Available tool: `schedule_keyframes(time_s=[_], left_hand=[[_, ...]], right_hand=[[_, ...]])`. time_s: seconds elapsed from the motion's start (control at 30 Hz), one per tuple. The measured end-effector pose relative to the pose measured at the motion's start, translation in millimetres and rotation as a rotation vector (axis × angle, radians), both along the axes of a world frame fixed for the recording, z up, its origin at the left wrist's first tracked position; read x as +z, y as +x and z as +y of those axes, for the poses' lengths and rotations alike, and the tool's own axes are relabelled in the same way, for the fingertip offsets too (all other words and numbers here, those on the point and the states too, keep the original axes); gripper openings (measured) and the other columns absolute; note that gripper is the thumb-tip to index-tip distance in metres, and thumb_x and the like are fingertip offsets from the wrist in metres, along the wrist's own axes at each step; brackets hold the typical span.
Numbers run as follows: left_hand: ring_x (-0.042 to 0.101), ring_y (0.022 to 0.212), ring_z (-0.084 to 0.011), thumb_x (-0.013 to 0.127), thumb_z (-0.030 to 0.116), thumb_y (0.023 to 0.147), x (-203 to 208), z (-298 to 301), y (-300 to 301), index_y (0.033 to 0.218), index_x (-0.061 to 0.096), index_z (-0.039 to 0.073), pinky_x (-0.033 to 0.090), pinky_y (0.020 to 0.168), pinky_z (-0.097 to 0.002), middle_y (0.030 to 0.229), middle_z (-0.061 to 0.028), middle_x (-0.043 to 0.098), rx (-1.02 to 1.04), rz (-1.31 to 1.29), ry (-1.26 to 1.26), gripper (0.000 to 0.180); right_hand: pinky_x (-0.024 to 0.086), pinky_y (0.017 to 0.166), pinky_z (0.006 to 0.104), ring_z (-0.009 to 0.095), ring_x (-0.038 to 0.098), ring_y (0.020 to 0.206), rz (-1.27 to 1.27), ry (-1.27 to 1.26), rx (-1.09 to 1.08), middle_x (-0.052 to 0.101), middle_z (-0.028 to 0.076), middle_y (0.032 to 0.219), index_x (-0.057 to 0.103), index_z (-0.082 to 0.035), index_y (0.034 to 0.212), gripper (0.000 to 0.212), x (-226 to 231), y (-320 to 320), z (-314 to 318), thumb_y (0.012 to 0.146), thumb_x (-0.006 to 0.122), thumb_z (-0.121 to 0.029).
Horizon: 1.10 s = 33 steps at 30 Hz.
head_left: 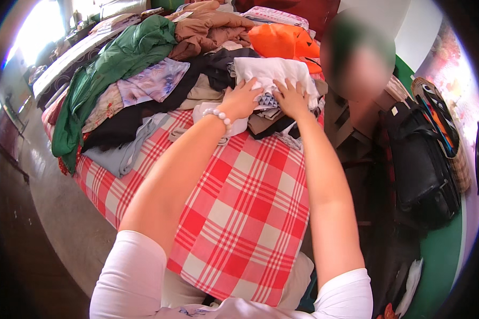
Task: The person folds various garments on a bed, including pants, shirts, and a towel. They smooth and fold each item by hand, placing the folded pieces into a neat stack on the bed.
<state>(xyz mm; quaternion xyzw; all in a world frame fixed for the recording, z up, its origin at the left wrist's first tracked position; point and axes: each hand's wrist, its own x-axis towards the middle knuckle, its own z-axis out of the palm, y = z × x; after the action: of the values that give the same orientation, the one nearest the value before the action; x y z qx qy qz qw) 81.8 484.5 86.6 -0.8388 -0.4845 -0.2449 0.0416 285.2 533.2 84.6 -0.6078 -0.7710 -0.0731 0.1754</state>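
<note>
A folded white garment (274, 68) lies on top of a stack of folded clothes (266, 125) near the bed's right side. My left hand (242, 100), with a white bead bracelet on the wrist, rests on its left part with fingers stretched out. On the right part, my right hand (291, 100) lies with its fingers spread. Both palms face down on the pile. Below the white garment, grey, brown, black and patterned fabrics show at the stack's front. An orange bag-like item (282, 41) sits just behind.
A red-and-white checked cover (234, 212) spreads over the bed. Left of the stack lie a green jacket (117, 69), a brown puffy jacket (210, 29) and grey trousers (123, 151). A person (359, 58) is beyond the bed's right side, near a black bag (418, 159).
</note>
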Motion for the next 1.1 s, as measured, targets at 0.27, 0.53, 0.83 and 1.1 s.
schedule_keyframes(time_s=[0.27,0.53,0.83,1.1], left_hand=[[0.060,0.100,-0.0310,0.073,0.017,0.075,-9,-35,-70,0.103,0.064,0.005,0.047,0.085,-0.0358,0.108,-0.0146,0.061,0.097,-0.264,-0.092,0.032],[0.060,0.080,-0.0289,0.077,0.012,0.066,-15,-137,-94,0.079,0.065,0.005,0.047,0.076,-0.0386,0.082,-0.0090,0.060,-0.080,-0.267,0.237,0.019],[0.063,0.082,-0.0247,0.075,0.002,0.066,47,-267,-93,0.078,0.064,0.004,0.049,0.074,-0.0347,0.084,-0.0059,0.067,-0.223,-0.505,0.161,0.017],[0.062,0.074,-0.0176,0.074,-0.004,0.066,90,-331,-73,0.081,0.063,0.003,0.048,0.062,-0.0281,0.090,-0.0043,0.066,-0.326,-0.537,0.353,0.020]], right_hand=[[0.014,0.110,0.0619,0.040,0.019,0.141,-0.061,0.077,-0.043,0.032,0.007,0.152,0.044,-0.035,0.139,0.045,-26,-10,25,0.095,0.043,-0.046],[0.011,0.111,0.0616,0.041,0.012,0.143,-0.002,-0.046,-0.031,0.022,0.007,0.156,0.039,-0.037,0.141,0.050,-20,-24,8,0.093,0.047,-0.046],[0.028,0.107,0.0440,0.036,0.039,0.129,0.573,0.201,0.697,0.047,0.015,0.137,0.061,-0.014,0.122,0.044,-3,-53,-181,0.081,0.068,-0.027],[0.045,0.088,0.0287,0.017,0.058,0.100,1.585,-0.737,0.724,0.060,0.007,0.115,0.060,-0.002,0.121,0.040,8,-55,-364,0.091,0.064,-0.030]])
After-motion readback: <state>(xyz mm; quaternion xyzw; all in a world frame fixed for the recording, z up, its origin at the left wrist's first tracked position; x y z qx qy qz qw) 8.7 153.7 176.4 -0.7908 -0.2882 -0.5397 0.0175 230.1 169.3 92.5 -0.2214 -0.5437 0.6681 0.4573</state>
